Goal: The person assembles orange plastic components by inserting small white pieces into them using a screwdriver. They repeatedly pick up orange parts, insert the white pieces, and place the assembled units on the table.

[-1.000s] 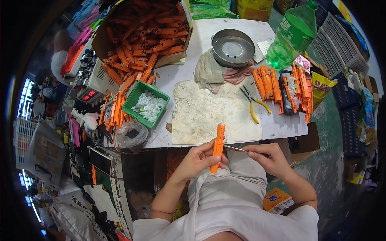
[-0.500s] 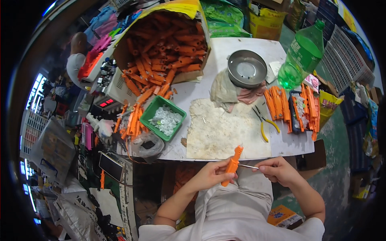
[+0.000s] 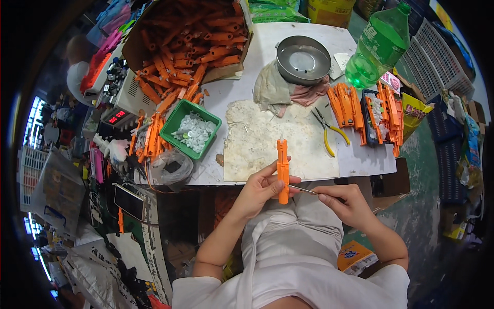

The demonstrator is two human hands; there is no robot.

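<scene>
My left hand (image 3: 259, 193) is closed round a long orange plastic part (image 3: 282, 177), held nearly upright over my lap just in front of the table edge. A small pale tip sticks out of its upper end. Between the fingers of my right hand (image 3: 347, 202) is a slim metal tool (image 3: 307, 191), whose exact kind I cannot make out. The tool's far end meets the side of the orange part near my left fingertips. Whether it goes into the part is hidden.
Nearby on the table are a green tray (image 3: 212, 135) of small clear pieces, yellow-handled pliers (image 3: 329, 133), a metal bowl (image 3: 315, 76) on a rag and a green bottle (image 3: 378, 46). Orange parts spill from a large box (image 3: 225, 73); more lie stacked (image 3: 346, 105) at right.
The orange part has turned from a slant to nearly upright, and the metal tool still points at its side. The whole view has shifted, so the table sits higher in the picture.
</scene>
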